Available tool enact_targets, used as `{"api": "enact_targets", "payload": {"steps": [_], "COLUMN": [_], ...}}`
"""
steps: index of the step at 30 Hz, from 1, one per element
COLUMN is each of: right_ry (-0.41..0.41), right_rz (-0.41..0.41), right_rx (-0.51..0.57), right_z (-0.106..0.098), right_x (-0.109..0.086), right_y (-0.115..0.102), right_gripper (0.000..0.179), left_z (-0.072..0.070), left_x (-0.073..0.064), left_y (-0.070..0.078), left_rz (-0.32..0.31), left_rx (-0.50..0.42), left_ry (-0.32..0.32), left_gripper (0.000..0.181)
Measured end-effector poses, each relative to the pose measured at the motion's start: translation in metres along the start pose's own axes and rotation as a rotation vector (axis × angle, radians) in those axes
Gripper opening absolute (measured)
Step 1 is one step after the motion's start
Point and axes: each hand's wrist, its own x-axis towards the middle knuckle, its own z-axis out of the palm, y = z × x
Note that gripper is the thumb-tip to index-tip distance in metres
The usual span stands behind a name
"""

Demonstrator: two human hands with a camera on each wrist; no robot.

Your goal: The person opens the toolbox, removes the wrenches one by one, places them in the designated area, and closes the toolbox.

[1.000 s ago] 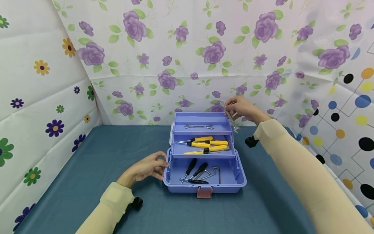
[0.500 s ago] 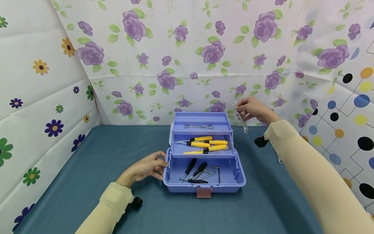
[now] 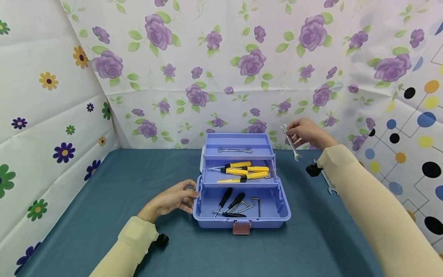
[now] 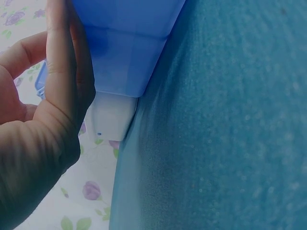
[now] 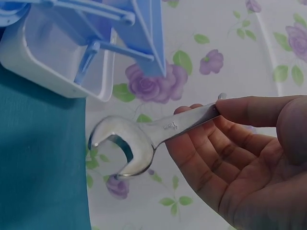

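Note:
My right hand (image 3: 308, 132) pinches an open-end wrench (image 5: 139, 143) between thumb and fingers, right of the toolbox and above the table. The wrench slants, one jaw end up and the other down. A blue toolbox (image 3: 242, 223) stands with its trays raised. Against its left wall rests my left hand (image 3: 174, 198), fingers fairly straight in the left wrist view. Another wrench (image 3: 235, 150) lies in the top tray. Yellow-handled screwdrivers (image 3: 256, 175) fill the middle tray. Black-handled screwdrivers (image 3: 225, 196) and hex keys (image 3: 259, 207) lie in the bottom.
Another wrench (image 3: 328, 182) lies on the blue-green tablecloth (image 3: 270, 254), partly hidden by the right forearm. A pink latch (image 3: 241, 228) hangs at the box's front. Flowered cloth (image 3: 214, 77) rises behind the table, with more patterned cloth at both sides.
My right hand has carried the wrench rightward, away from the toolbox's trays, then slightly down. The wrench on the table has come into view beside the forearm. My left hand has stayed put.

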Motion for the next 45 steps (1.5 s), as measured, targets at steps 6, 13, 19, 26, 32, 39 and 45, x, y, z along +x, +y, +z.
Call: {"api": "enact_targets", "payload": {"steps": [6,13,19,26,32,39,45], "right_ry": [-0.028,-0.031,-0.040,-0.038,-0.059,-0.078,-0.079], "right_rz": [0.006,0.022,0.053,0.070,0.076,0.122,0.141], "right_rx": [-0.004,0.007,-0.006,-0.022,-0.024,-0.026,-0.032], "right_z": [-0.002,-0.004,-0.009,-0.012,-0.013,-0.015,-0.017], "right_x": [-0.003,-0.004,-0.002,-0.003,-0.008,-0.009,-0.012], "right_y": [0.008,0.018,0.032,0.046,0.056,0.076,0.091], "right_gripper": [0.026,0.027,0.025,0.021,0.018,0.021,0.024], "left_z": [-0.001,0.000,0.000,0.000,0.000,0.000,0.000], "left_x": [-0.001,-0.001,-0.002,-0.001,0.000,0.000,0.000], "left_y": [0.000,0.002,0.002,0.001,0.001,0.001,0.000], "left_rz": [0.003,0.007,0.005,0.008,0.008,0.005,0.009], "left_rx": [0.002,-0.004,-0.009,-0.010,-0.006,-0.010,-0.007], "left_ry": [0.001,0.001,-0.004,-0.005,-0.004,-0.004,-0.010], "left_gripper": [0.033,0.030,0.030,0.030,0.030,0.030,0.030]}}
